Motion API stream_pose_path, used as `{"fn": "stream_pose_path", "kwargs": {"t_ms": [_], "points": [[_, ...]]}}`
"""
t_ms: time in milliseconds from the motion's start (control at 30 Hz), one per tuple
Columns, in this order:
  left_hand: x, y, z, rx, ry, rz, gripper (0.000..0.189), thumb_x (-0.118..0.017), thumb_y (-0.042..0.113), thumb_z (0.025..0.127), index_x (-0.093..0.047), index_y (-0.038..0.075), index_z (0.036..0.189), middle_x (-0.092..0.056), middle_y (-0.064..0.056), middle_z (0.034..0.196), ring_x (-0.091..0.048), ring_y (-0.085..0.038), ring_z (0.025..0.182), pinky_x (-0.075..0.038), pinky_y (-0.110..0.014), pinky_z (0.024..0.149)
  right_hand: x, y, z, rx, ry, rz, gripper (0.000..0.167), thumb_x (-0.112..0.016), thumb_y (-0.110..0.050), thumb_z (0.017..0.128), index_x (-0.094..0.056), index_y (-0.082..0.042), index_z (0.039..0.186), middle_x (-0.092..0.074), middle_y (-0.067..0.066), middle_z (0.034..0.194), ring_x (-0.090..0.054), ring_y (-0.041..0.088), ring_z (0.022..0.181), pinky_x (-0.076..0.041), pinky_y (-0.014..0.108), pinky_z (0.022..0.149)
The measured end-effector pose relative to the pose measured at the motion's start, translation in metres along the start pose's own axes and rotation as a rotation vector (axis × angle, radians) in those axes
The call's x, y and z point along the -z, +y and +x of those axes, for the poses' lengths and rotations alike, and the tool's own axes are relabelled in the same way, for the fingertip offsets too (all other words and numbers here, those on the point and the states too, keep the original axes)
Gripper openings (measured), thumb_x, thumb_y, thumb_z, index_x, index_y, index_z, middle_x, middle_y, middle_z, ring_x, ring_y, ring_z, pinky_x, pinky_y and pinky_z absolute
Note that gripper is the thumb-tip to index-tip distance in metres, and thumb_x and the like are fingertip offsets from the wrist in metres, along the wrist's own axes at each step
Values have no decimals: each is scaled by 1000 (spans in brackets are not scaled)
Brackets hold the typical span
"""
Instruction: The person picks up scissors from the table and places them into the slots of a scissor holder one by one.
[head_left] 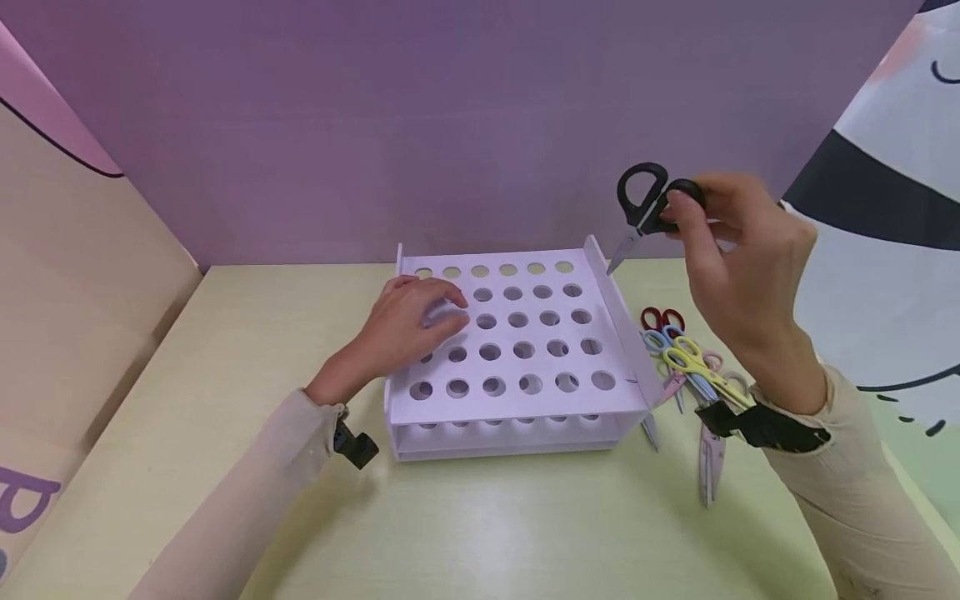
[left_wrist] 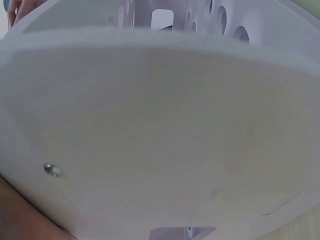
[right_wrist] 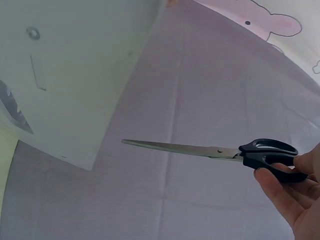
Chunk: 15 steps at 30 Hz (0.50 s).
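Note:
Black-handled scissors (head_left: 643, 200) hang in the air beyond the right end of the white rack, blades closed and tip slanting down to the left. My right hand (head_left: 750, 258) pinches one of their handle loops; the right wrist view shows the same scissors (right_wrist: 225, 152) side on. On the left part of the rack (head_left: 517, 400), which has rows of round holes in its top, rests my left hand (head_left: 412, 321) with loosely bent fingers. A white side panel (left_wrist: 170, 130) of the rack fills most of the left wrist view.
To the right of the rack several scissors lie in a pile, among them yellow-handled scissors (head_left: 686, 358), red-handled scissors (head_left: 663, 318) and pink scissors (head_left: 711, 467). The pale table (head_left: 480, 525) meets a purple backdrop (head_left: 450, 125) behind the rack.

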<state>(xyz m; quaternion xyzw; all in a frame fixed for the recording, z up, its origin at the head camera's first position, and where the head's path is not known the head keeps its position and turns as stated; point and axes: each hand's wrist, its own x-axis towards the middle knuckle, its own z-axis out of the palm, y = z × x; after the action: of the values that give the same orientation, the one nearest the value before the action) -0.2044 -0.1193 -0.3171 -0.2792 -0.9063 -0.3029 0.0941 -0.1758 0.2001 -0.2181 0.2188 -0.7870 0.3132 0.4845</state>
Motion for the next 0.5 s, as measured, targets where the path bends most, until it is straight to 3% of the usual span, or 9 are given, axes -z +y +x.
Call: {"fn": "stream_pose_path", "kwargs": {"t_ms": [100, 333, 433, 500], "points": [[-1, 1, 0, -3, 7, -1, 21, -65, 29, 94, -71, 15, 109, -69, 0, 121, -59, -18, 120, -23, -43, 113, -12, 10, 6, -16, -15, 42, 20, -66, -10, 95, -68, 7, 106, -74, 15, 97, -59, -20, 84, -46, 5, 75], [-6, 2, 2, -8, 10, -11, 20, -65, 28, 93, -71, 14, 107, -70, 1, 119, -60, -17, 118, -23, -42, 112, -37, 40, 9, -33, -75, 132, 19, -67, -6, 94, -66, 9, 104, -75, 16, 94, -62, -15, 78, -49, 7, 72], [-9, 2, 3, -14, 7, -9, 20, -65, 28, 94, -71, 14, 107, -70, 0, 118, -60, -16, 118, -24, -42, 112, -47, 51, 6, -72, -104, 128, 19, -67, -9, 94, -66, 7, 105, -75, 15, 95, -62, -15, 76, -49, 7, 71], [-9, 3, 3, -16, 7, -7, 21, -65, 28, 94, -71, 14, 108, -70, 0, 118, -60, -16, 118, -24, -42, 112, -53, 57, 5, -91, -138, 103, 21, -67, -12, 95, -66, 6, 106, -75, 14, 95, -66, -8, 74, -48, 7, 71]]}}
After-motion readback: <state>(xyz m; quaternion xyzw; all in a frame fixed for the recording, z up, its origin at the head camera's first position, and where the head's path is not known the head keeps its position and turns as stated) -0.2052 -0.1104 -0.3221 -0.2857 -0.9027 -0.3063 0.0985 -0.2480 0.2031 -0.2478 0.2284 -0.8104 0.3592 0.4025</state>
